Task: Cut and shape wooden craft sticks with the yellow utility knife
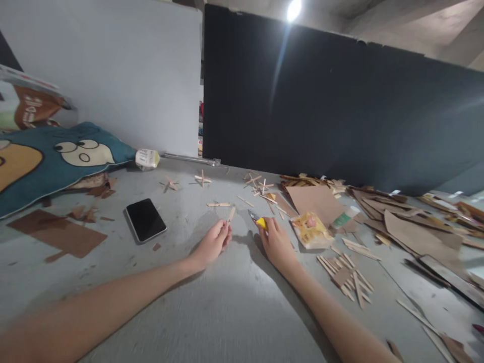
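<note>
My left hand (214,242) is closed round a flat wooden craft stick (231,214), whose upper end sticks out above the thumb. In my right hand (278,242) is a yellow utility knife (261,222), its blade end pointing up and left, a short gap away from the stick. Just beyond my hands lie a loose craft stick (218,204) and another thin stick (245,201). Farther back stand small crossed-stick pieces, among them one star-like piece (203,178) and another (264,187).
A black phone (145,220) and brown cardboard (60,233) lie left, near a blue pillow (86,151). To the right are a yellow packet (312,230), a pile of sticks (348,277) and cardboard sheets (419,234). A dark panel (333,111) closes off the back.
</note>
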{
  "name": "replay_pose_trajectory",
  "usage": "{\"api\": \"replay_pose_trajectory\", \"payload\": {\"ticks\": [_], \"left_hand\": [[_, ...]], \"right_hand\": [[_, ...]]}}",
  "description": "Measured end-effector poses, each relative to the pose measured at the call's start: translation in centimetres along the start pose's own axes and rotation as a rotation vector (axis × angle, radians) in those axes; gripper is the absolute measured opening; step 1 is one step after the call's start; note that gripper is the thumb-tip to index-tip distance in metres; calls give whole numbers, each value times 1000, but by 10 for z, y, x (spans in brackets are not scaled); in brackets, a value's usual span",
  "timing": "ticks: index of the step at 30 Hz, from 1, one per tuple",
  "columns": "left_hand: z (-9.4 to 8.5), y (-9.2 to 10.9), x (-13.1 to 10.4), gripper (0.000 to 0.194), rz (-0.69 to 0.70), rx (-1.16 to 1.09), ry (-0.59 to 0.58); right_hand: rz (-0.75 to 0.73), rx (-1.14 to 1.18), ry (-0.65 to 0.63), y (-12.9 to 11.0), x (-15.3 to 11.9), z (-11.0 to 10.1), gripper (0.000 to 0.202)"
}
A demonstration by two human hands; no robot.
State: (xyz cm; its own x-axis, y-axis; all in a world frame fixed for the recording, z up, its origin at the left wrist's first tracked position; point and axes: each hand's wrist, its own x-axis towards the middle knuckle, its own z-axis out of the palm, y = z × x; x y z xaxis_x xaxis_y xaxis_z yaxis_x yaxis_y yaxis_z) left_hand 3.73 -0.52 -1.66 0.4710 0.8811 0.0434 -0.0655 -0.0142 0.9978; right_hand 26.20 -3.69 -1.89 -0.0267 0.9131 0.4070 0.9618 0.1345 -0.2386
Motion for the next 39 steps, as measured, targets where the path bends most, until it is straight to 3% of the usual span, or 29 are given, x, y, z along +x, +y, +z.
{"api": "replay_pose_trajectory", "payload": {"ticks": [4, 11, 18, 25, 29, 35, 39], "left_hand": [[-1, 3, -3, 56, 2, 3, -1], [0, 2, -3, 46, 47, 76, -12], [-1, -3, 2, 30, 48, 49, 36], [-2, 6, 1, 33, 37, 92, 7], [-4, 7, 3, 32, 17, 83, 55], [-9, -6, 10, 42, 45, -95, 191], [-8, -7, 8, 52, 48, -311, 150]], "right_hand": [[-202, 264, 181, -5, -9, 7, 30], [-390, 258, 141, -7, -19, 5, 31], [-265, 300, 145, -8, -18, 4, 33], [-47, 463, 219, -8, -18, 5, 25], [-70, 594, 290, -7, -18, 11, 24], [-94, 652, 269, -1, -20, 16, 22], [-108, 570, 288, -3, -21, 5, 27]]}}
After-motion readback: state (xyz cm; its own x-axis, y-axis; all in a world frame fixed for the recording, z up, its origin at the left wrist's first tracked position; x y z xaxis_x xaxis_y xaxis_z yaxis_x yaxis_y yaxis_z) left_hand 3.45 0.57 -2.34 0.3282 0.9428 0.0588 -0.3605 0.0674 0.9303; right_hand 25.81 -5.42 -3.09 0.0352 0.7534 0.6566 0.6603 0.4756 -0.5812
